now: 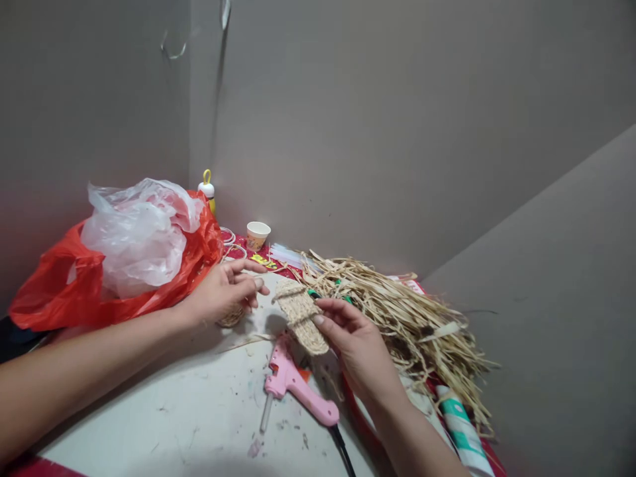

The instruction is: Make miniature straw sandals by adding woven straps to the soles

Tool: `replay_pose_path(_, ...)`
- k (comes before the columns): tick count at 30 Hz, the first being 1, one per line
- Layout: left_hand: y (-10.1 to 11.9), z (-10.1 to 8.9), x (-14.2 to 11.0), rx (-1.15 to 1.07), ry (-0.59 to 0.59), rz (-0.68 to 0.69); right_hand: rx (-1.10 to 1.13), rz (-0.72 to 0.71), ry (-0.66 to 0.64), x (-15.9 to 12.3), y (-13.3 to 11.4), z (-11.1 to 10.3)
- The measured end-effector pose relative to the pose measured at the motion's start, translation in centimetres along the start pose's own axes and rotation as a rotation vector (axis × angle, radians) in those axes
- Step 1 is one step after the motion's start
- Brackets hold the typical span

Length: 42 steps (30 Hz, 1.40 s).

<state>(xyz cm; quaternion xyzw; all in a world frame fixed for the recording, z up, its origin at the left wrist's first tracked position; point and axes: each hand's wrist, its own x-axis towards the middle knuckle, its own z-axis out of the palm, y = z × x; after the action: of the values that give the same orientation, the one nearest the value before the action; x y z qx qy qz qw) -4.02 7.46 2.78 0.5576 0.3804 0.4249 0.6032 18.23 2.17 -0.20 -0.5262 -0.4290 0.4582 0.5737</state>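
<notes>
My right hand [350,338] pinches the edge of a small woven straw slipper [302,318], a flat sole-shaped piece with raised bands across it. The slipper is held tilted above the white board. To its left, my left hand [233,288] hovers with its fingers apart, and I see nothing held in it. Partly hidden under that hand is a small brown coiled piece [231,318]. Below the slipper, a pink glue gun [298,381] lies on the board, a clear glue stick poking out of its back end.
A heap of dry straw [392,305] spreads at the right, beside a green-and-white roll [462,427]. At the back stand a paper cup [258,236] and a yellow-and-white bottle [207,189], near clear glue sticks [293,256]. Red and white plastic bags [139,245] pile up at left.
</notes>
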Motion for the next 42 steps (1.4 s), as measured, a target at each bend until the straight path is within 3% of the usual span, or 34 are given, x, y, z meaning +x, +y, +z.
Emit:
replay_pose_path(4, -1.0, -2.6, 2.5, 0.164, 0.183, 0.073, -0.077, 0.017, 0.101, 2.4, 0.8, -0.8)
replay_pose_path(7, -2.6, -4.7, 4.2, 0.397, 0.23, 0.002, -0.111, 0.031, 0.115, 4.3, 1.0, -1.2)
replay_pose_path(11, -4.8, -6.0, 5.1, 0.508, 0.198, -0.017, -0.178, 0.018, 0.112, 6.8, 1.3, -1.1)
replay_pose_path(17, -6.1, -5.8, 5.0, 0.661, 0.129, 0.022, -0.409, -0.06, 0.049, 9.4, 2.7, -1.0)
replay_pose_path(23, -6.5, -5.5, 4.9, 0.677, -0.006, -0.011, -0.65, -0.339, 0.027, 7.4, 1.7, -0.3)
replay_pose_path(27, -6.7, -4.5, 4.4, 0.641, -0.113, -0.032, -0.694, -0.439, -0.126, 4.5, 0.8, 2.3)
replay_pose_path(31, -6.2, -3.7, 3.6, 0.621, -0.213, -0.045, -0.709, -0.276, -0.423, 3.6, 0.9, 5.0)
replay_pose_path(34, -4.9, -3.5, 3.0, 0.736, -0.267, -0.044, -0.676, -0.155, -0.551, 4.3, 1.5, 5.9)
replay_pose_path(36, -3.9, -3.4, 2.7, 0.852, -0.323, -0.102, -0.653, -0.1, -0.595, 4.7, 2.1, 6.2)
replay_pose_path(42, -2.8, -2.7, 2.0, 1.001, -0.3, -0.156, -0.592, -0.027, -0.574, 4.5, 3.0, 6.5)
